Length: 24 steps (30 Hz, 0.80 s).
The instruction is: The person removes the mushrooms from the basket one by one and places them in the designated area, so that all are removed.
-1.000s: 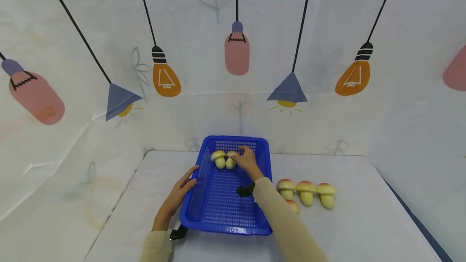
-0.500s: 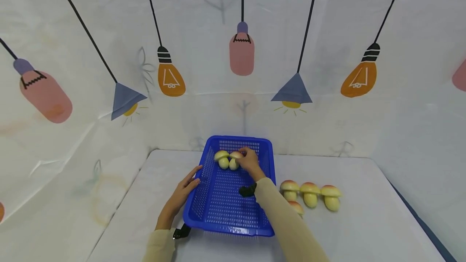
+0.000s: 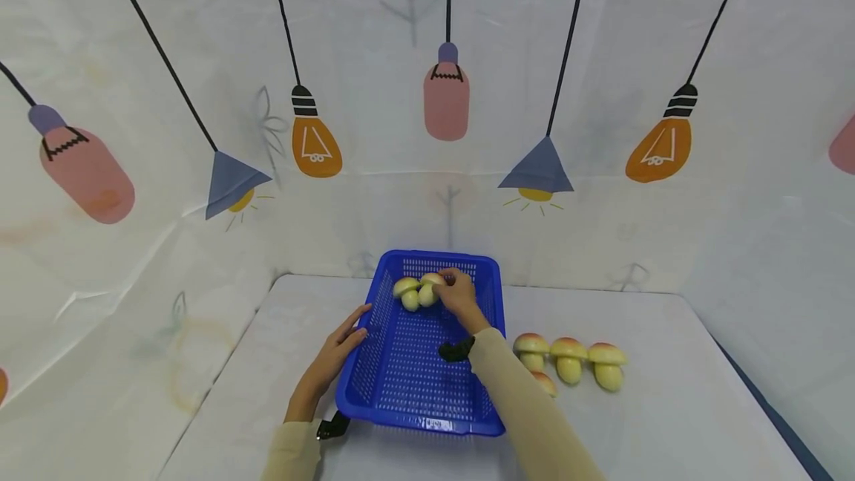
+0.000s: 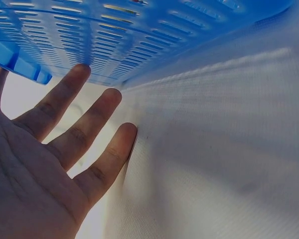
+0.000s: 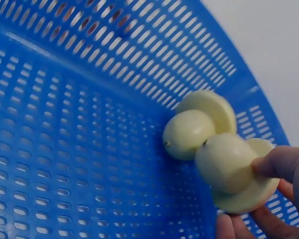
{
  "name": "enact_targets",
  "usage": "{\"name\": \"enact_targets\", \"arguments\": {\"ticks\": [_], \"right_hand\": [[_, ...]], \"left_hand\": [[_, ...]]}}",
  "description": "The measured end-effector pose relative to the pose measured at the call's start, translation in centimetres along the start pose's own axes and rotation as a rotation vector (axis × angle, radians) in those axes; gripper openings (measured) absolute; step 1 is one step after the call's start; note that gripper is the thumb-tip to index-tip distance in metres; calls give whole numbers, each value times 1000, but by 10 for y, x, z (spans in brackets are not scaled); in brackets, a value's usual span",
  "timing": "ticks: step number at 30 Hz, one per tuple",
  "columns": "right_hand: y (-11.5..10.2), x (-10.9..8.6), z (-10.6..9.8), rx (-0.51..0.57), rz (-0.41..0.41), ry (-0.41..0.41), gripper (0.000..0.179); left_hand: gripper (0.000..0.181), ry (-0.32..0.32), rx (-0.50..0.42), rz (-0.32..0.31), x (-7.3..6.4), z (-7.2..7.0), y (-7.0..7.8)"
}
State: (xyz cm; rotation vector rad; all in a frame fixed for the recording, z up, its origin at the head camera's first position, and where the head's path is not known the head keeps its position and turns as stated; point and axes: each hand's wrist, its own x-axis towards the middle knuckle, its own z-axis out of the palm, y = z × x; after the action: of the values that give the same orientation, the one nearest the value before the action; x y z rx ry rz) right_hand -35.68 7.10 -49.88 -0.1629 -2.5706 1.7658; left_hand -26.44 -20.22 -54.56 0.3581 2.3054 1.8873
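Mushroom, pale yellow with bulbous stem, has its right side pinched by the right hand. Left hand has fingers extended.

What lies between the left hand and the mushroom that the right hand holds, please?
Between the left hand and the held mushroom, the head view shows the blue basket's left wall and another mushroom.

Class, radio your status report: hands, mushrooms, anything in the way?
Left hand beside blue basket. Right hand pinching one mushroom inside. Second mushroom close alongside; no other obstruction visible there.
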Motion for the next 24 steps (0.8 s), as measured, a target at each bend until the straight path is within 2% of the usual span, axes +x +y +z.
{"name": "enact_targets", "arguments": {"ticks": [4,12,16,20,24], "right_hand": [[-5,-2,-9,31,-47,-34,42],[-9,-10,-34,-45,-164,-102,39],[-13,-16,-45,-43,-213,-142,39],[-18,-24,-55,-40,-274,-205,43],[-24,-35,-64,-27,-297,-275,46]], "left_hand": [[53,11,3,-4,0,0,0],[53,8,4,-12,1,1,-2],[53,16,16,-15,0,2,-2],[53,27,22,-13,-1,2,-2],[53,27,24,-14,-1,3,-1]]}}
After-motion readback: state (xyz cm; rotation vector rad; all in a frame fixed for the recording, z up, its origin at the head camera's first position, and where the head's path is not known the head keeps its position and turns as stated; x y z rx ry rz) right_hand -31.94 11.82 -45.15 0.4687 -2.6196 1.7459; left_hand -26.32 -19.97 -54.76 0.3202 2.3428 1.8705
